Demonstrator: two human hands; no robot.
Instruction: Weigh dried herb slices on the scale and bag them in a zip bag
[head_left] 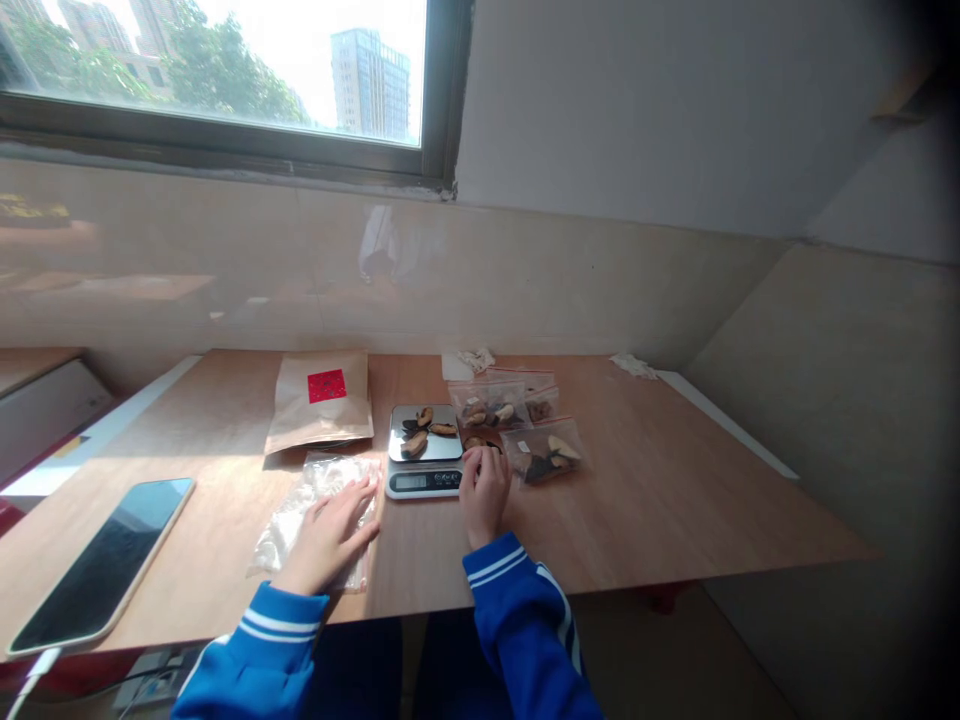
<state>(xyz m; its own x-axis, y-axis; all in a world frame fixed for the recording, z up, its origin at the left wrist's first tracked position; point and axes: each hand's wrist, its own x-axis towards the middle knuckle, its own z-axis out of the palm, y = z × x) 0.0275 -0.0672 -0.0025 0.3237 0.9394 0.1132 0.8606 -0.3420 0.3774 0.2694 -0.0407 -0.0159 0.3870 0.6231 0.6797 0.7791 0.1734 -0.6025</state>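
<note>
My left hand (331,535) lies flat with its fingers stretched over clear plastic bags (281,525) on the table. A small kitchen scale (396,489) stands just beyond and to the right of it. Several dried brown slices with dark edges (414,444) rest on the scale's metal plate. Beside the scale's right edge, my right hand (486,492) has its fingers curled together. Another dried slice (480,442) shows at its fingertips, partly hidden by them. To the right of this hand is a zip bag (540,462) holding similar pieces.
More filled zip bags (491,405) lie behind the right hand. A brown paper pouch with a red label (319,415) is at the back left. A phone (105,565) with a white cable sits at the left edge. Crumpled white pieces (634,366) lie near the wall.
</note>
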